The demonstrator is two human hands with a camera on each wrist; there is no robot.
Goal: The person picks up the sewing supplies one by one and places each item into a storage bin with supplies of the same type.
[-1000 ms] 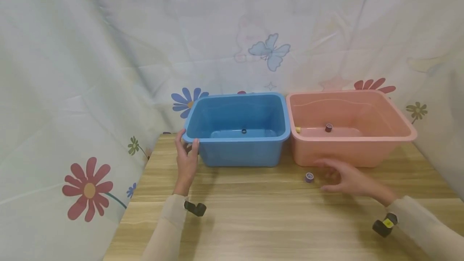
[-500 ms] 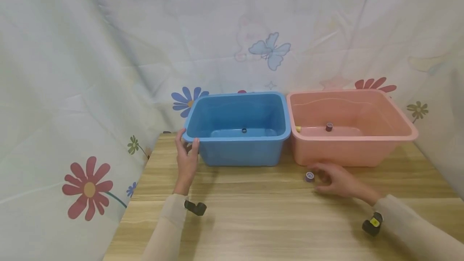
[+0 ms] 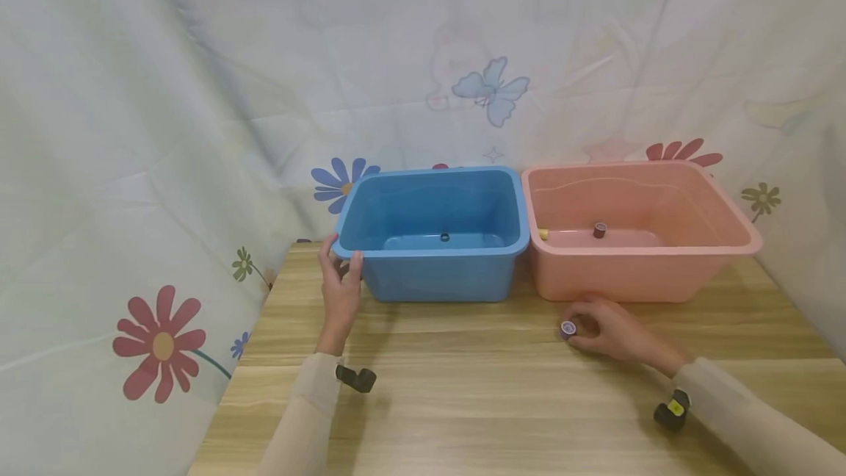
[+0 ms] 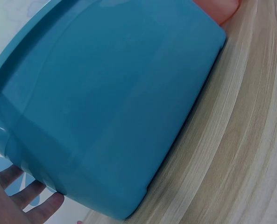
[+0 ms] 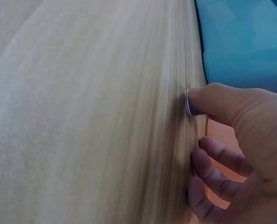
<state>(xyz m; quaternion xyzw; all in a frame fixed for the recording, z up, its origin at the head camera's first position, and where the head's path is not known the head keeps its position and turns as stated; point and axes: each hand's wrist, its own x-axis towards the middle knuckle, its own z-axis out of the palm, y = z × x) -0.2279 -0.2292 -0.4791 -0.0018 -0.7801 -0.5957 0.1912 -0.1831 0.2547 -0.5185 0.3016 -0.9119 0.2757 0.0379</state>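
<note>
My left hand (image 3: 341, 300) grips the front left corner of a blue plastic tub (image 3: 436, 278). Its thumb lies at the front rim, and in the left wrist view several fingers (image 4: 35, 198) rest along the tub's side. On the table before the pink tub (image 3: 615, 278), my right hand (image 3: 615, 329) pinches a small purple cylinder (image 3: 568, 329) with a pale ringed end. The right wrist view shows the thumb against the purple cylinder (image 5: 194, 105); its far side is hidden by the hand.
Inside the pink tub lie a dark brown cylinder (image 3: 599, 231) and a small yellow piece (image 3: 543, 234). A small dark ring-like piece (image 3: 445, 237) sits in the blue tub. Both tubs stand side by side on the wooden table (image 3: 463, 388), before a patterned curtain (image 3: 396, 57).
My right hand has moved left to the purple cylinder and taken it between thumb and finger; the cylinder has shifted slightly and tilted. The left hand has stayed on the blue tub.
</note>
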